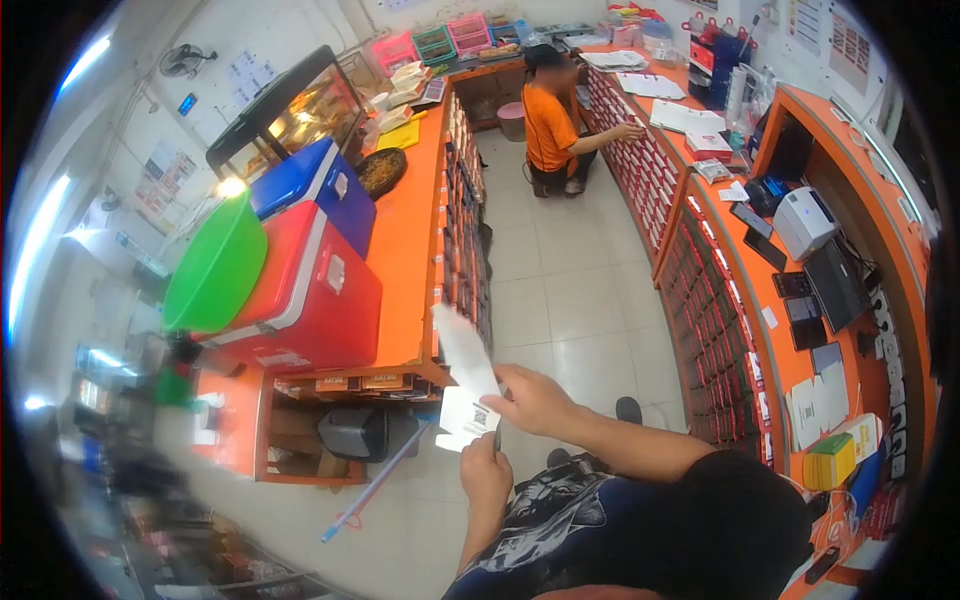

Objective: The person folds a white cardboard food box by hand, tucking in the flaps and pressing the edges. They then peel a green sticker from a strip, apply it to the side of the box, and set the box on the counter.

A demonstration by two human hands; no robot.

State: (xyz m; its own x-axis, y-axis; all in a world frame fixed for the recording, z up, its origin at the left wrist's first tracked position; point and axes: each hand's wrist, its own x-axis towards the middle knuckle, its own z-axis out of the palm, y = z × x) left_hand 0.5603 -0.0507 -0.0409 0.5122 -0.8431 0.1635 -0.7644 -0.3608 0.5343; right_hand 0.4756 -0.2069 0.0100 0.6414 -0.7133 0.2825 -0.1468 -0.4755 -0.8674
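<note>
A white paper slip [466, 418] printed with a QR code is pinched in my left hand [485, 472], whose fingers are closed at its lower edge. Just above, my right hand [537, 402] is closed on a blank white paper [464, 345] that stands up and curls, its top blurred. The two papers overlap in this view, and my hands are close together in front of my body, over the tiled floor.
An orange counter [408, 235] on the left bears a red cooler box [335, 295], a blue cooler box [345, 200] and a green basin [215, 265]. A person in orange [550, 125] crouches in the aisle at the right-hand drawers [640, 165]. A blue pole [375, 483] slants near the floor.
</note>
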